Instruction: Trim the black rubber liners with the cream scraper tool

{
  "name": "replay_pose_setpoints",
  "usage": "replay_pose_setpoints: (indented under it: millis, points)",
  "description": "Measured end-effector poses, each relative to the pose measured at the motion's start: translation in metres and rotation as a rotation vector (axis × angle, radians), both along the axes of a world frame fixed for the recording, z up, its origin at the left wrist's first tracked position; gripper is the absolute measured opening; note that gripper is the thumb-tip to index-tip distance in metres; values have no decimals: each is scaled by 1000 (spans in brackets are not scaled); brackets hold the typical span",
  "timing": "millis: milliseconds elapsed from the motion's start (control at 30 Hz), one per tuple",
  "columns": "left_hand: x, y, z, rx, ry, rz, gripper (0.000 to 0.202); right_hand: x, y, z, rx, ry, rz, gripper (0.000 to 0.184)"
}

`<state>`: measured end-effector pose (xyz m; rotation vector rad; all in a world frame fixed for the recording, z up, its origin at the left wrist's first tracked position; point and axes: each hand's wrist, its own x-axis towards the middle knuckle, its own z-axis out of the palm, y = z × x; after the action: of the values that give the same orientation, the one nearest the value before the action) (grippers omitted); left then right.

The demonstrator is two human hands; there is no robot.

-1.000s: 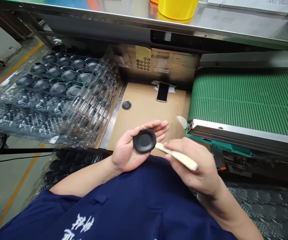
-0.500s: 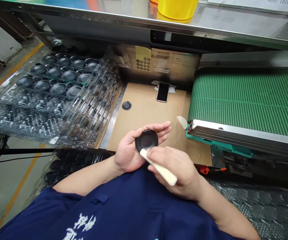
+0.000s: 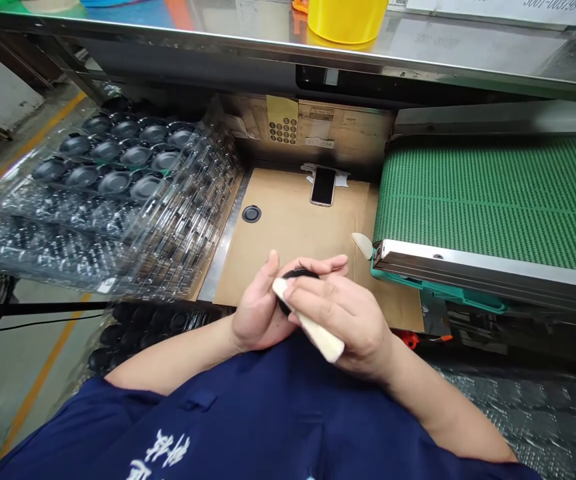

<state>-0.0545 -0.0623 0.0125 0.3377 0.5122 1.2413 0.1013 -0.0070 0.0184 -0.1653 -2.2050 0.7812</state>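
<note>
My left hand [image 3: 257, 317] is cupped palm up, its thumb raised, with a black round dish-like part [image 3: 301, 272] lying across the palm and fingers. My right hand [image 3: 351, 317] grips a cream-coloured, sponge-like pad [image 3: 325, 341] and presses its far end over that part. The pad and right fingers hide most of the part's face. A second small black round part [image 3: 251, 213] lies alone on the cardboard sheet [image 3: 283, 233], beyond my left hand.
Clear plastic trays [image 3: 168, 220] are stacked on the left, the top one holding several black round parts [image 3: 115, 180]. A phone [image 3: 323, 187] lies at the back of the cardboard. A green conveyor belt [image 3: 493, 200] stands right, a white half-round piece [image 3: 363, 245] near its corner. A metal shelf [image 3: 208, 43] crosses above.
The pad and my right hand have moved up and left over the black round part, covering more of it. My left thumb has lifted off its edge.
</note>
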Motion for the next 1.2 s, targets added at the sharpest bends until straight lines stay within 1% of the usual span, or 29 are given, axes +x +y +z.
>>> replay_pose_setpoints:
  millis: [100,133,200,267,300,333,400,433,467,567,633,700,800,900,967,1033,1133,1200]
  points:
    - [-1,2,-1,28,27,110,55,7,-3,-3,-31,-95,39,42]
    - [-1,3,-1,33,34,154,52,10,-5,-4,-33,-111,19,42]
    - [-1,4,1,42,39,239,51,14,-7,-6,-16,-98,-93,41]
    - [-1,5,2,39,39,293,52,13,-9,-9,12,-53,-201,41]
    - [0,5,2,34,41,304,52,11,-11,-10,20,-27,-211,42]
    - [1,6,2,28,46,307,52,8,-12,-11,17,-7,-185,42]
    - [2,6,1,15,54,298,51,5,-13,-13,4,6,-86,43]
    - [2,6,0,11,51,289,52,4,-13,-14,6,4,-64,44]
    - [1,6,0,6,38,275,52,5,-12,-15,21,-4,-80,46]
    - [-2,5,0,-15,-29,208,55,14,-5,-15,56,-3,-259,51]
    - [-5,4,2,-38,-79,152,60,22,0,-11,5,32,-336,51]
    - [-7,3,3,-69,-126,104,63,28,3,-3,-52,38,-353,50]
    - [-8,1,4,-110,-147,65,58,32,5,9,-48,-48,-326,47]
    - [-6,-1,3,-97,-125,51,52,32,6,14,51,-173,-260,46]
    - [-4,-3,2,-91,-106,36,51,29,6,12,139,-229,-235,49]
    - [-3,-3,1,-113,-90,18,49,25,5,9,189,-232,-220,50]
    - [-1,-3,0,-168,-95,-21,50,20,5,5,183,-186,-176,51]
    - [-1,-2,-1,-202,-93,-35,50,21,6,5,177,-194,-155,52]
